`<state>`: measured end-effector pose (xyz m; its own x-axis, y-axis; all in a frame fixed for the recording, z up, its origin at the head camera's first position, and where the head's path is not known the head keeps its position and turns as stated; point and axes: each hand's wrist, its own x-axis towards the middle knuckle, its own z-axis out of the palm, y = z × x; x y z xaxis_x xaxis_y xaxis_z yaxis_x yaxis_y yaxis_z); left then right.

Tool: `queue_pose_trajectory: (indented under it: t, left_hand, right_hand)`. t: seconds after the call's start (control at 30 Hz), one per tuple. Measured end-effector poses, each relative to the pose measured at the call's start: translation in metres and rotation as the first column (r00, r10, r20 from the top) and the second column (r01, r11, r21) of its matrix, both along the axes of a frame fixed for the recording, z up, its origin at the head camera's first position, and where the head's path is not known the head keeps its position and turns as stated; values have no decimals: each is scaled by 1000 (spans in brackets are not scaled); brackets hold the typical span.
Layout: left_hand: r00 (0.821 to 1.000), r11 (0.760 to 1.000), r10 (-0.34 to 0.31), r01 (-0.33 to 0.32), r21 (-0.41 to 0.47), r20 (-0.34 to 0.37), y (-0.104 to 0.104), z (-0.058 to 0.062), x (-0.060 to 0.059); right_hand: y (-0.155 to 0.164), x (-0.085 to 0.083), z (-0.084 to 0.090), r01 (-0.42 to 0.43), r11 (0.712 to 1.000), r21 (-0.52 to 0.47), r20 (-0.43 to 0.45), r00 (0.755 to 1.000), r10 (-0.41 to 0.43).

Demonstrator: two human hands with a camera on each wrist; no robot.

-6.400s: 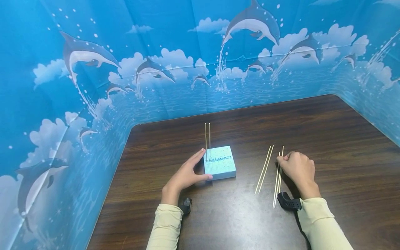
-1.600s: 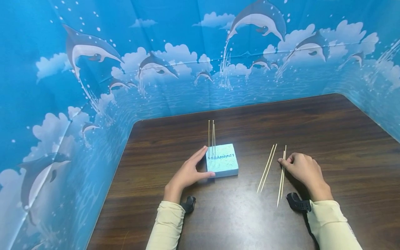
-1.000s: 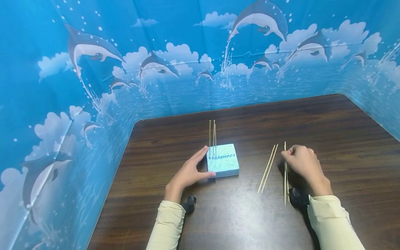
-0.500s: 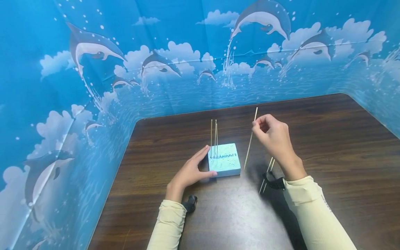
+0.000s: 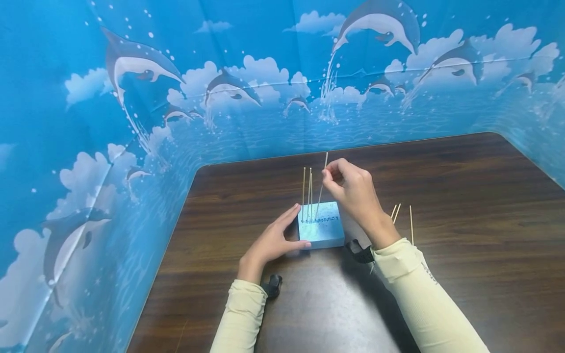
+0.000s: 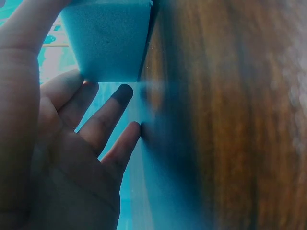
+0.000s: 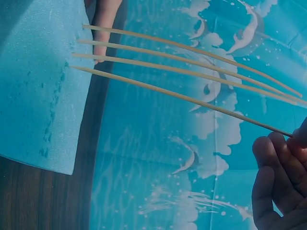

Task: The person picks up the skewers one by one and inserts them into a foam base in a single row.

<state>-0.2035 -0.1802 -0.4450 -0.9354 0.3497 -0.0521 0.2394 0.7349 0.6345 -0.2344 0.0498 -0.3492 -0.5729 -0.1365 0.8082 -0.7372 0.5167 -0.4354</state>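
A light blue foam block (image 5: 324,238) lies on the table, with a line of small dark pits across its top. My left hand (image 5: 274,240) steadies it from the left, thumb on the near side and forefinger at the far corner; in the left wrist view the other fingers (image 6: 103,127) spread below the block. Three thin wooden skewers (image 5: 303,191) stand upright at the left end of the pits. My right hand (image 5: 355,193) pinches another skewer (image 7: 182,98) near its upper end. It leans slightly, its lower tip at the pitted line beside the standing ones.
Loose skewers (image 5: 412,223) lie on the dark wooden table (image 5: 463,206) to the right, partly hidden by my right forearm. A blue dolphin-print curtain (image 5: 265,122) hangs close behind the table's back and left edges.
A third skewer came to stand in the block. Then my right hand picked another from the right-hand group and carried it left to the block. My left hand stayed at the block.
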Motion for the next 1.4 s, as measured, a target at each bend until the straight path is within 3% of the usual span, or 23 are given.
queue_pose_trajectory:
  t: [0.23, 0.57, 0.73, 0.87, 1.07, 1.23, 1.4]
  left_hand:
    - [1000, 1000, 13, -13, 2, 10, 1, 0, 0]
    - [1000, 1000, 21, -21, -5, 22, 4, 3, 0]
    - [999, 1000, 25, -25, 8, 28, 6, 3, 1]
    - [1000, 1000, 24, -24, 15, 18, 6, 2, 2]
    - [1000, 999, 26, -26, 25, 5, 4, -1, 5]
    - [1000, 999, 29, -29, 23, 4, 1, -1, 7]
    - [1000, 999, 21, -21, 30, 6, 4, 0, 3]
  right_hand:
    - [-2, 3, -4, -28, 999, 37, 60, 998, 26]
    - [-5, 6, -28, -69, 996, 49, 105, 992, 63]
    - [-1, 10, -29, -85, 995, 53, 132, 988, 78]
    - [11, 17, -30, -48, 998, 42, 211, 977, 38]
    - [49, 25, -46, 72, 997, -7, 286, 956, -67]
    - [90, 33, -60, 204, 979, 10, 361, 912, -194]
    - [129, 42, -75, 301, 952, 57, 483, 826, -290]
